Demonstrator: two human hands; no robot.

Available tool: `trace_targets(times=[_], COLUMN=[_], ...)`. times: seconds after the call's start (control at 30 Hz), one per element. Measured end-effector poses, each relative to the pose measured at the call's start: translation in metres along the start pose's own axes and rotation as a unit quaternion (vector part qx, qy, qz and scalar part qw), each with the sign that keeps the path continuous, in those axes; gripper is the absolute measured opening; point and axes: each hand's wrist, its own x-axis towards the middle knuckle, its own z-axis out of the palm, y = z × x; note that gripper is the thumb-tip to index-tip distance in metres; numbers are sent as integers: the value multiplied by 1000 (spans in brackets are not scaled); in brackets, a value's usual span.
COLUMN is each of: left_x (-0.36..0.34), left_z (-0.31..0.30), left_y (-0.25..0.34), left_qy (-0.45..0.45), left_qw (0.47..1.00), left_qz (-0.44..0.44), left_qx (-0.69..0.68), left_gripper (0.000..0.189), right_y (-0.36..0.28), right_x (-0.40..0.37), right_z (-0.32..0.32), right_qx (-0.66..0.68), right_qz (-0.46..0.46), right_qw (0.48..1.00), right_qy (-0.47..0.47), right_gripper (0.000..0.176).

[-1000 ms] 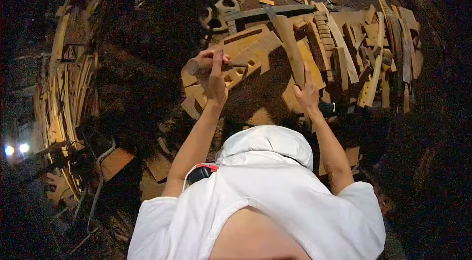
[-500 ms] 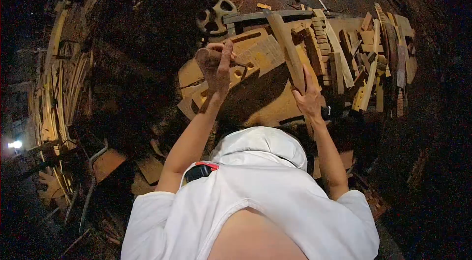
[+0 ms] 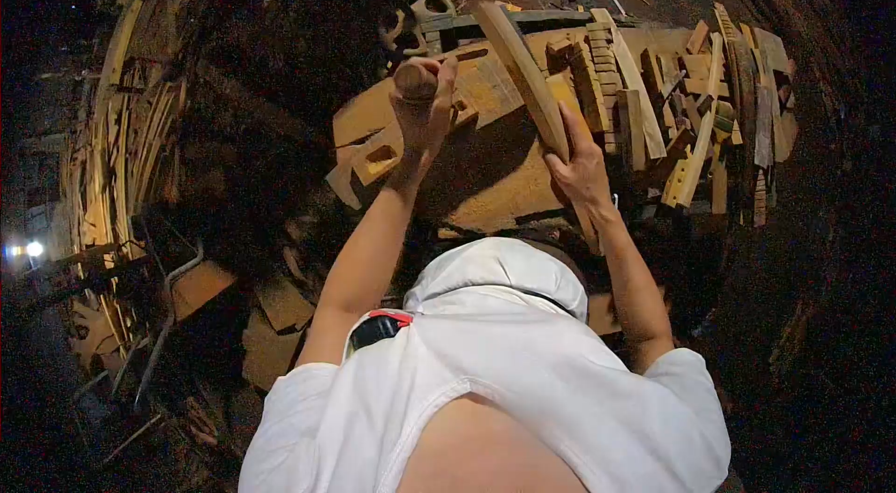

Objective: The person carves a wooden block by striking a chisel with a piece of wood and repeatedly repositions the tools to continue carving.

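Note:
My left hand (image 3: 425,115) is wrapped around a round wooden handle (image 3: 413,83), whose blunt end faces up. What the handle belongs to is hidden behind the fingers. My right hand (image 3: 582,168) grips the near end of a long wooden bar (image 3: 523,69), thumb and fingers along its sides. The bar slants up and away to the left, above the workbench (image 3: 504,204). Below and beside my left hand lies a wooden block with a rectangular hole (image 3: 381,157).
Many wood strips and blocks (image 3: 637,115) crowd the bench's right side. A metal wheel-like part (image 3: 432,5) stands behind it. Long thin sticks (image 3: 121,185) are stacked at the far left, near a bent metal rod (image 3: 168,306).
My left hand has risen slightly away from me, and the handle's end now points more upward. The wooden bar's far end has shifted left and up in my right hand.

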Motion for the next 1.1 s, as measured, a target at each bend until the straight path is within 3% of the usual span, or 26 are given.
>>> trace_targets(times=[0.03,0.07,0.1,0.13,0.17,0.27,0.37,0.4,0.43,0.5,0.53,0.57,0.63,0.67,0.8,0.9,0.93,1.03,1.07,1.1], left_x=[0,0,-1,-4,-5,-7,-12,-18,-27,-43,-44,-45,-42,-39,-37,-26,-30,-32,-36,-37], left_z=[4,9,14,17,18,15,11,18,29,43,42,38,27,26,30,41,29,41,26,23], left_y=[-2,-5,-7,-8,-8,-4,6,6,-14,-53,-60,-66,-64,-63,-50,-34,-57,-91,-131,-109], left_qy=[1,14,27,41,41,52,-32,10,15,75,74,36,-39,-75,-89,-2,-39,-11,-98,-98], left_qw=[1000,995,981,979,978,978,975,925,925,927,928,945,968,974,964,919,985,999,991,990], left_qz=[-2,-86,-168,-82,-80,-106,-158,-233,-231,-97,-97,-69,-10,22,-59,-15,62,25,-88,-90], left_qx=[1,-45,-93,-185,-186,-173,-152,-301,-300,-354,-353,-319,-248,-211,-245,-395,-153,-39,40,39], left_gripper=[20,20,19,18,18,20,24,25,25,29,29,29,31,32,27,41,49,51,30,30], right_y=[-4,-10,-24,-44,-62,-101,-141,-153,-159,-166,-164,-157,-141,-135,-146,-134,-127,-128,-129,-132], right_x=[5,10,13,14,16,21,19,14,14,15,15,18,27,25,12,6,9,3,-3,-7], right_z=[-1,-2,-6,-11,-14,-18,-22,-25,-26,-26,-28,-27,-23,-23,-27,-23,-19,-24,-23,-21], right_qx=[-22,-44,-45,-23,-1,92,150,124,124,-23,-81,-81,-215,-217,-105,-200,-245,-256,-256,-205], right_qz=[-73,-147,-148,-205,-262,-324,-326,-336,-339,-405,-400,-398,-400,-400,-425,-406,-387,-389,-384,-395], right_qw=[997,986,986,977,963,941,932,932,931,914,913,914,890,890,898,892,889,885,887,895], right_qy=[32,65,65,61,58,15,-47,-54,-57,2,-7,-5,-49,-12,50,10,-5,15,13,44], right_gripper=[86,85,85,78,71,68,69,69,69,69,69,69,70,71,71,70,71,72,72,73])
